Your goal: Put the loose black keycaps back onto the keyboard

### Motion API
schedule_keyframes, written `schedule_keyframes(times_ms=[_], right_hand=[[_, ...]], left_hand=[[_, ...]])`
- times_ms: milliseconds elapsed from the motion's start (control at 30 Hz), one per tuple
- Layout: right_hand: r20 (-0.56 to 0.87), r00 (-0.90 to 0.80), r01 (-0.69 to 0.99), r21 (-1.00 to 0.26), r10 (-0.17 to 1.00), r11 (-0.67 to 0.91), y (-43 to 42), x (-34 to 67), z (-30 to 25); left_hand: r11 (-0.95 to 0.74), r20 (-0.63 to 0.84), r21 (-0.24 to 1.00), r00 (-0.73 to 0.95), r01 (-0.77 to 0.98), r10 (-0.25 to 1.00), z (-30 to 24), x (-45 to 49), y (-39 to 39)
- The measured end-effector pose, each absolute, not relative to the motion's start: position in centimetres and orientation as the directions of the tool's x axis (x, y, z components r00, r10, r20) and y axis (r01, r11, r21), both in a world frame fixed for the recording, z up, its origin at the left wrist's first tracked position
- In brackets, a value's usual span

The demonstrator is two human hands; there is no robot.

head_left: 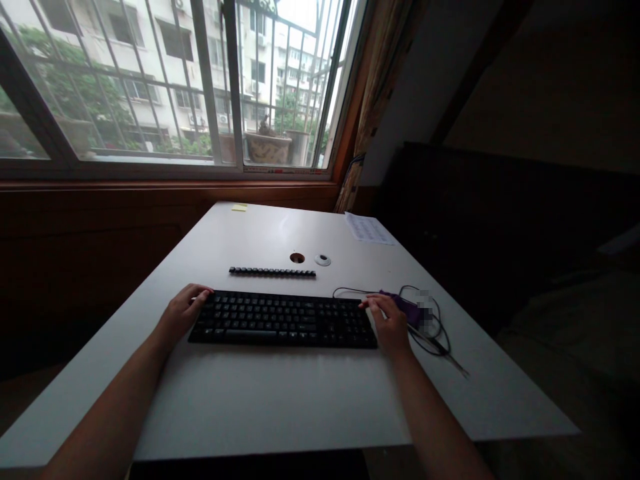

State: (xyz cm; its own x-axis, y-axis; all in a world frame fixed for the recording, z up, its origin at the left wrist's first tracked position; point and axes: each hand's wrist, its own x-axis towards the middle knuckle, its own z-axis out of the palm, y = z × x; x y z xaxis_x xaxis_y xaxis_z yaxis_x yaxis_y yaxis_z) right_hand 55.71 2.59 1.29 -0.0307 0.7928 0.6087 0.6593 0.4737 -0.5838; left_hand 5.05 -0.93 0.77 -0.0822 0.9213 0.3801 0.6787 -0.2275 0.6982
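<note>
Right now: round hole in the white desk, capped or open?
Open. The round hole shows dark and bare; a small white round cap lies on the white desk beside it, not over it.

From where I stand the keyboard (283, 320) looks like matt black plastic, its keys dull with hardly a glint; the loose strip of keys (273, 272) beyond it is the same stuff; the table (280, 400) under them has a smooth white top with a soft sheen where the window light falls. The sheet (369, 229) and the yellow note (239, 207) are plain matt paper; the cable (435, 333) is thin, black and smooth; the purple thing (407, 308) looks soft, like cloth; the sill (165, 190) is dark, faintly glossy wood, the curtain (380, 87) woven cloth, the window bars (150, 67) metal.
</note>
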Motion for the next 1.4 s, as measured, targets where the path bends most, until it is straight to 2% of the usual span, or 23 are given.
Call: schedule_keyframes(times_ms=[167, 333, 400, 500, 600, 733, 1000, 1400], right_hand=[[0.613, -0.044, 0.677, -0.562, 0.789, 0.475, 2.6, 55.9, 1.3], [0.642, -0.099, 0.719, -0.482, 0.760, 0.501, 2.6, 56.2, 1.2], [0.648, -0.114, 0.721, -0.467, 0.753, 0.512, 2.7, 56.2, 1.2], [0.640, -0.141, 0.716, -0.461, 0.755, 0.524, 2.7, 56.3, 1.2], [0.635, -0.148, 0.719, -0.457, 0.758, 0.523, 2.7, 56.2, 1.3], [0.653, -0.125, 0.723, -0.456, 0.747, 0.520, 2.6, 56.0, 1.5], [0.643, 0.012, 0.721, -0.536, 0.766, 0.439, 2.9, 56.0, 1.1], [0.625, 0.046, 0.723, -0.559, 0.779, 0.405, 3.1, 56.1, 1.1]], left_hand=[[-0.123, 0.286, 0.799, -0.193, 0.589, 0.939, 0.6, 4.5, -0.8], [0.087, 0.027, 0.924, -0.291, 0.373, 0.956, 1.4, 3.8, -0.2], [0.117, -0.020, 0.938, -0.286, 0.326, 0.958, 2.0, 3.7, 0.2], [0.031, 0.082, 0.898, -0.235, 0.440, 0.968, 2.6, 3.1, 1.5], [-0.096, 0.241, 0.748, -0.133, 0.657, 0.961, 2.7, 2.4, 3.6], [-0.224, 0.326, 0.650, 0.000, 0.726, 0.945, 2.3, 2.1, 6.9], [-0.324, 0.299, 0.636, 0.163, 0.700, 0.940, 0.7, 2.3, 11.6], [-0.300, 0.246, 0.645, 0.180, 0.703, 0.952, 1.1, 3.0, 12.6]])
